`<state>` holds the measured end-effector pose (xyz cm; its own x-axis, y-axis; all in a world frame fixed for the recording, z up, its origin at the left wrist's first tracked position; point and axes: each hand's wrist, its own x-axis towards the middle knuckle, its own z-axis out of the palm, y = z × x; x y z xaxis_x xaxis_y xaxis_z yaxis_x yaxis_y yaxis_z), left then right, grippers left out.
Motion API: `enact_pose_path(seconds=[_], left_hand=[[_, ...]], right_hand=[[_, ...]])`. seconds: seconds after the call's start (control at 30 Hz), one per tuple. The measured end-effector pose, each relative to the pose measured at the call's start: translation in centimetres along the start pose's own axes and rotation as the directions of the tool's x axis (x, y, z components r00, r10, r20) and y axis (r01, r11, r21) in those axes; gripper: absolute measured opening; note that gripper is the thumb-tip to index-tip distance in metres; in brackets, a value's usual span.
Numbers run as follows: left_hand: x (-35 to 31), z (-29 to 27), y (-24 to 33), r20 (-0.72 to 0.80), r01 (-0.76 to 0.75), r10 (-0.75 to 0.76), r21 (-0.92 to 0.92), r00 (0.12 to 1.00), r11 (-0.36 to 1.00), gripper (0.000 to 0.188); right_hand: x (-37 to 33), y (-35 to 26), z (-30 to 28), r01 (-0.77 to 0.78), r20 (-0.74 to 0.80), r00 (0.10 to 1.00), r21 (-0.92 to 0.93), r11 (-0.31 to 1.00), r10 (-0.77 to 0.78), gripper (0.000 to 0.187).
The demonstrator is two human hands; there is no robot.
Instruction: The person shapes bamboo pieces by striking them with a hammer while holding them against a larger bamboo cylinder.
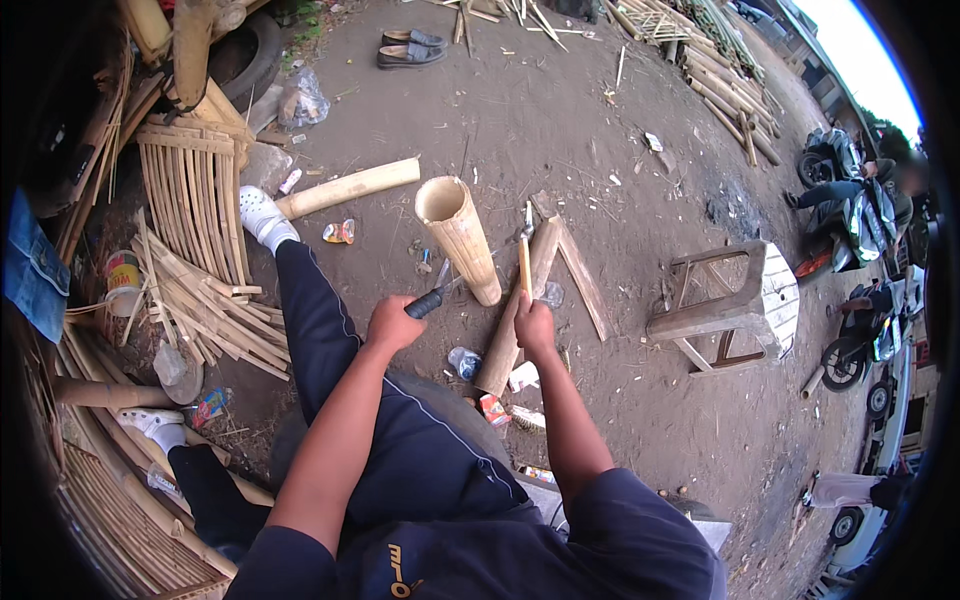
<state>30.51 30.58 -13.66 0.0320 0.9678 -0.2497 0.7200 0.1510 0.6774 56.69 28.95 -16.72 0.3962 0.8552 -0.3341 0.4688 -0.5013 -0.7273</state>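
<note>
My left hand (393, 324) is closed around the black handle (424, 304) of a knife-like tool. Its thin metal blade points towards the lower part of a hollow bamboo section (466, 245), which stands upright on the ground; whether they touch I cannot tell. In my right hand (535, 326) is a hammer (525, 262), gripped low on its wooden handle, with the metal head pointing away from me. Beneath the hammer lies a round wooden or bamboo piece (512, 330), joined at its far end to a thinner wooden bar (584, 280).
A cut bamboo length (350, 188) lies beside my shoe (266, 217). Split bamboo strips (210, 300) and a slatted bamboo panel (192, 190) are at left. A wooden stool (735, 305) stands at right. Farther off are shoes (412, 50), bamboo poles (730, 90) and a person by motorbikes (850, 225).
</note>
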Motion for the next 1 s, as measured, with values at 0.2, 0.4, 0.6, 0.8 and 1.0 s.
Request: enact_pose_path(seconds=[0.2,0.4,0.6,0.8,1.0], left_hand=[[0.3,0.9,2.9,-0.083,-0.062,0.056,-0.071,0.995,0.996,0.032],[-1.1,-1.7,4.6,-0.077,0.052,-0.050,0.028,0.996,0.998,0.024],[-1.6,-0.7,6.6,-0.074,0.041,-0.029,0.153,0.997,0.987,0.022],[-3.2,-0.2,7.0,-0.030,-0.004,0.012,0.237,0.999,0.972,0.023],[-3.2,-0.3,6.0,-0.057,0.047,-0.039,0.141,0.998,0.989,0.025]], right_hand=[[-0.6,-6.3,-10.1,0.319,-0.275,0.922,0.137,0.938,-0.273,0.053],[-4.0,-11.4,-13.4,0.391,-0.204,0.920,0.486,0.782,-0.333,0.043],[2.6,0.3,-2.7,0.257,-0.139,0.961,0.117,0.959,-0.240,0.053],[0.6,-0.4,-1.6,-0.043,0.176,0.984,0.003,0.999,0.042,0.061],[0.9,-9.4,-12.0,0.468,-0.327,0.863,0.233,0.852,-0.385,0.048]])
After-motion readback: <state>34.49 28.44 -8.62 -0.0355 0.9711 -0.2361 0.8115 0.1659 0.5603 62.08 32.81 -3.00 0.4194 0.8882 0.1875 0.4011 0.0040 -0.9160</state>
